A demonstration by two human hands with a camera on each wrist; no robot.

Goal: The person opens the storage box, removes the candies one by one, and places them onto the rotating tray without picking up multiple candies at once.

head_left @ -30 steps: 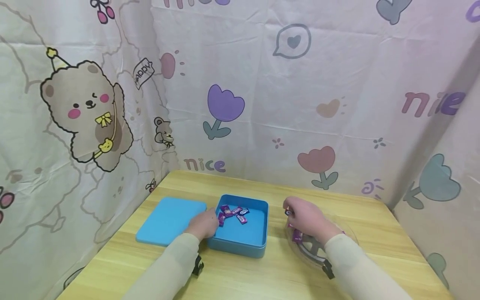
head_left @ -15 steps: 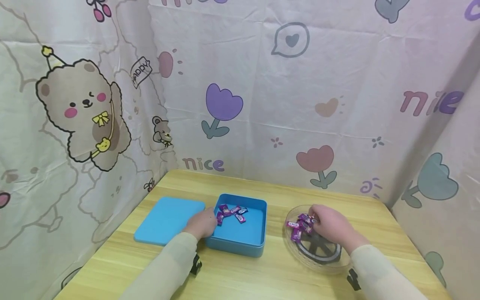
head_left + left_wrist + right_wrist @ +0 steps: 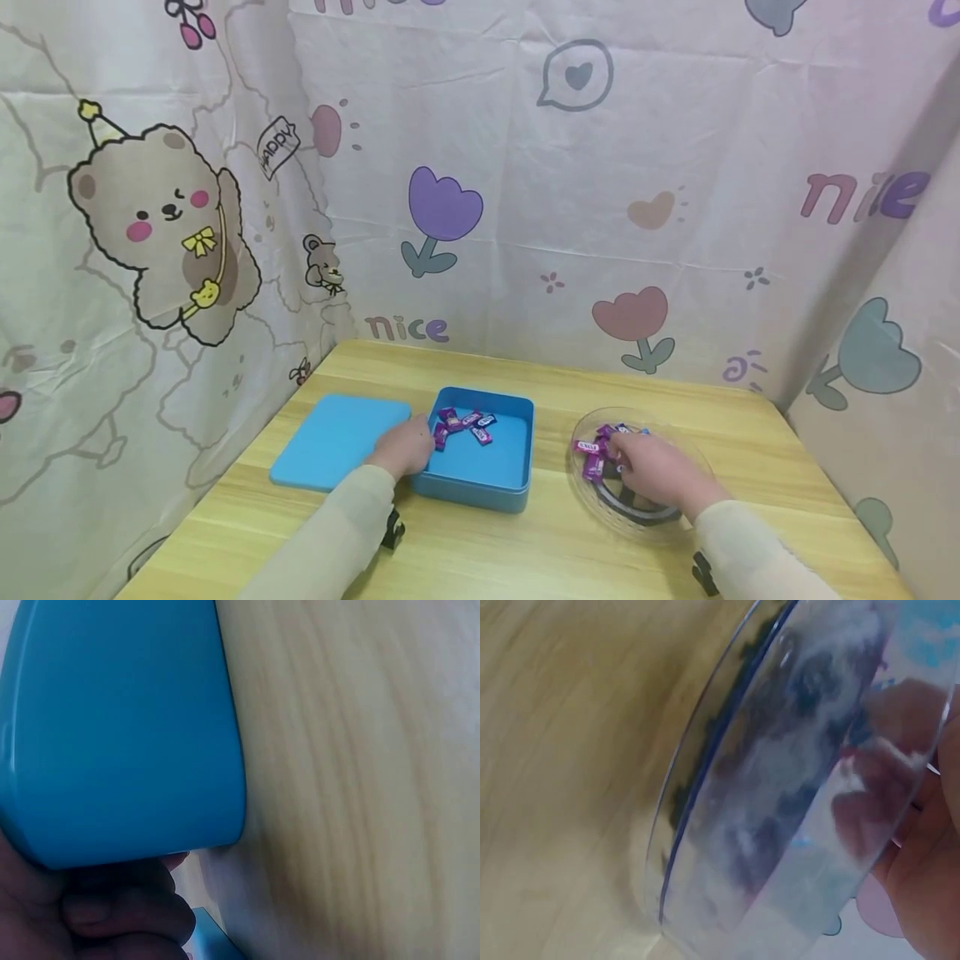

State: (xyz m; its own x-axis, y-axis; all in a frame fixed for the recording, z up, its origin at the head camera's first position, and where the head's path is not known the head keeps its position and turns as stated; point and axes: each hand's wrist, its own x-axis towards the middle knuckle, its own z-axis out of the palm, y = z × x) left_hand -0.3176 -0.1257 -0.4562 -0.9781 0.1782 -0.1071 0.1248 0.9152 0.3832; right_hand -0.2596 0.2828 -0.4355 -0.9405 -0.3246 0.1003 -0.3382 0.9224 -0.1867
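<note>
In the head view my left hand [image 3: 405, 446] grips the left wall of an open square blue box [image 3: 480, 497]. Its curled fingers [image 3: 139, 915] lie against the outside of that wall in the left wrist view. Several small wrapped candies [image 3: 471, 419], mostly purple and one dark blue, lie inside toward the box's far left. My right hand [image 3: 660, 471] reaches into a clear round bowl [image 3: 581, 500], fingertips down at a cluster of purple candies [image 3: 593, 467]. Through the bowl's wall its bent fingers [image 3: 877, 802] show blurred; I cannot tell whether they pinch a candy.
A flat blue lid [image 3: 337, 442] lies left of the box, partly behind my left hand. The wooden table [image 3: 495, 554] ends at a printed curtain [image 3: 517, 317] behind and at both sides. Blue-wrapped candies [image 3: 643, 431] sit at the bowl's far side.
The right hand, a second ago beyond the bowl's far left with a dark candy at its fingertips, moved right over the bowl, then slightly left and down among the candies. The left hand stays put.
</note>
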